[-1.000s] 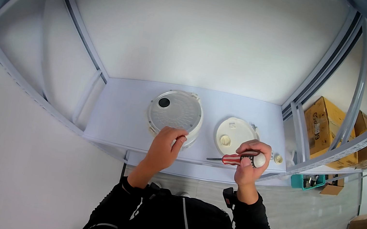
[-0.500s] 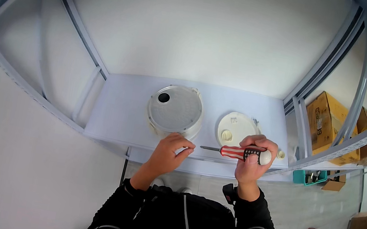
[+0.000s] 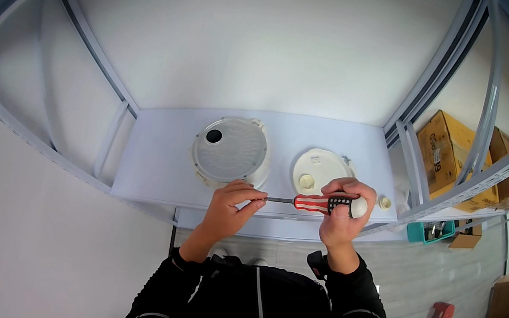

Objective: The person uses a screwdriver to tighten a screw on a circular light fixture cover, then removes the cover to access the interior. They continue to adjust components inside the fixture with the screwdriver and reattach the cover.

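My right hand (image 3: 341, 227) is wrapped around the handle of a screwdriver (image 3: 313, 203), red and white striped with a dark starred band and a white end. Its metal shaft points left and reaches the fingertips of my left hand (image 3: 225, 212), which are pinched together. Whatever lies in that pinch is too small to make out. Just beyond my left hand stands a round whitish tub (image 3: 236, 156) with a flat top and a dark round hole. Beyond my right hand lies a white round cover (image 3: 328, 166), a cream-coloured round piece (image 3: 307, 181) on it.
The white table (image 3: 155, 162) runs along a pale wall between grey metal frame posts (image 3: 433, 75). A small cream cap (image 3: 385, 202) sits near its right end. Farther right are cardboard boxes (image 3: 450, 149) on a shelf and a teal bin (image 3: 417, 232). A red stool (image 3: 442, 313) stands on the floor.
The screwdriver and my right hand have moved left, so the tip now meets my left fingertips, where a gap was before. The whole view has shifted slightly.
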{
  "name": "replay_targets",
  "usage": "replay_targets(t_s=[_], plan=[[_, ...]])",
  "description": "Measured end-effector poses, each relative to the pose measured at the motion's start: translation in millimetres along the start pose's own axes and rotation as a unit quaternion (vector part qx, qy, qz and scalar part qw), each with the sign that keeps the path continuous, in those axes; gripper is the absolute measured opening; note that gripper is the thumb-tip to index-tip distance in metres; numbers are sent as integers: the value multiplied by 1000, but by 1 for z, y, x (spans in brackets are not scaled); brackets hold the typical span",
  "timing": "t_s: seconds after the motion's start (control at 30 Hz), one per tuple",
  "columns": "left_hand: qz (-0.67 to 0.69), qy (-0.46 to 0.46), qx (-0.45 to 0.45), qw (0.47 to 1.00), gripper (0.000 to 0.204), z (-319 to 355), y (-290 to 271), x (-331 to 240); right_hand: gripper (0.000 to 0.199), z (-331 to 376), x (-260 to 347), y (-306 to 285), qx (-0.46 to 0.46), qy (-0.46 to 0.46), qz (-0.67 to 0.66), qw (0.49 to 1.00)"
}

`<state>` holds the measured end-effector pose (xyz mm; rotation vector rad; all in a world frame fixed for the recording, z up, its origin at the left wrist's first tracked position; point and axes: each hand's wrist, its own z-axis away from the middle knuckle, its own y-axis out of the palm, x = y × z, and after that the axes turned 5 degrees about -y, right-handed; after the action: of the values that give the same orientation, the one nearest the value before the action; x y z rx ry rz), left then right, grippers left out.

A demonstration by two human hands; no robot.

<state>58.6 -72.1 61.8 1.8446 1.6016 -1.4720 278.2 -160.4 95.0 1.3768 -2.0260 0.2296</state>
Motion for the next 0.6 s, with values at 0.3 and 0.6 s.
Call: replay_targets(t_s=[0.3,0.6], plan=[[-20,37,2,999,17,-1,-1,2,49,-6,-5,-8,55,32,28,998],[-21,33,29,999,31,-2,-5,-3,88,-23,-2,14,106,58,33,992]])
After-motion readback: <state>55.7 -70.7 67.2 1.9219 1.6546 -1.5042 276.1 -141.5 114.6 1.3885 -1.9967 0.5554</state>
